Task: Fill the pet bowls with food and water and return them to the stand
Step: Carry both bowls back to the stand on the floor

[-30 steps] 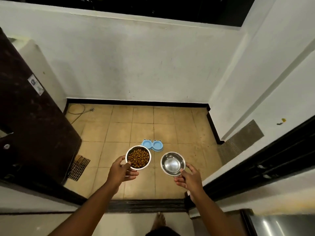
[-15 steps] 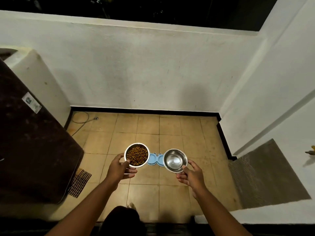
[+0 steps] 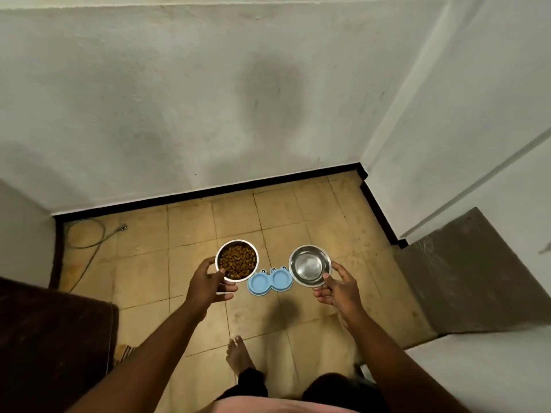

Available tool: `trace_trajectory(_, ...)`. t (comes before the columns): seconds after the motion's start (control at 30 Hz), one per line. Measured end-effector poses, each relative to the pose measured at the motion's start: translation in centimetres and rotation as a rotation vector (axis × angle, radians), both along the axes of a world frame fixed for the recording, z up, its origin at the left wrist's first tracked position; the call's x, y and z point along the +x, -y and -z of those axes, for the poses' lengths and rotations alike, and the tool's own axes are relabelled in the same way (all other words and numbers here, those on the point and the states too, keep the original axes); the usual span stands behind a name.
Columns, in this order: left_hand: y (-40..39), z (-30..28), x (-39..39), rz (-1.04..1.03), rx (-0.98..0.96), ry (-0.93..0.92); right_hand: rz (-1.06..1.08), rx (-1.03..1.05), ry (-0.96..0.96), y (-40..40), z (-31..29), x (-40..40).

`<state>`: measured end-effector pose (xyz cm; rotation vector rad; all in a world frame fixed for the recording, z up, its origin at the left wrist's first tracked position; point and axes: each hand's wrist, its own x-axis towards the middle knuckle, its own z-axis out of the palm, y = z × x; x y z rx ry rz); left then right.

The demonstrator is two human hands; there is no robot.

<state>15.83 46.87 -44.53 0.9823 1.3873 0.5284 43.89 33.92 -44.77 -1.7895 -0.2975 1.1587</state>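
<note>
Both arms reach forward over a tiled floor [image 3: 190,234]. The left hand [image 3: 205,286] grips the near rim of a steel bowl of kibble [image 3: 237,260], thumb on the edge, fingers curled beneath. The right hand [image 3: 340,289] grasps a second steel bowl [image 3: 310,265] the same way; whether it holds water is hard to tell. Between them, lower down on the floor, sits the blue two-ring stand [image 3: 269,281], its right ring partly covered by the second bowl. A bare foot [image 3: 237,354] shows below.
</note>
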Motion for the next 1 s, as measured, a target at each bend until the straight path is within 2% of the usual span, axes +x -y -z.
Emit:
trace_trajectory(0.13, -4.7, 2.0, 1.1, 0.068, -0.049, -0.027, 0.057, -0.018, 0.007, -3.7, 1.3, 0.1)
trace_trajectory(0.33, -7.7, 6.1, 2.4, 0.08, -0.122, -0.033, 0.074, -0.097, 0.003, -6.1, 5.2, 0.6)
trace_trajectory(0.5, -9.7, 13.5, 4.8, 0.064, -0.155, -0.07, 0.071, -0.146, -0.004, -8.2, 13.0, 2.6)
trace_trajectory(0.67, -11.5, 24.6, 6.5, 0.073, -0.218, -0.142, 0.048, -0.22, -0.039, -11.2, 23.7, 4.3)
trace_trajectory(1.0, -13.5, 53.7, 9.1, 0.078, -0.3, -0.235, -0.092, -0.323, -0.057, -15.8, 52.2, 7.1)
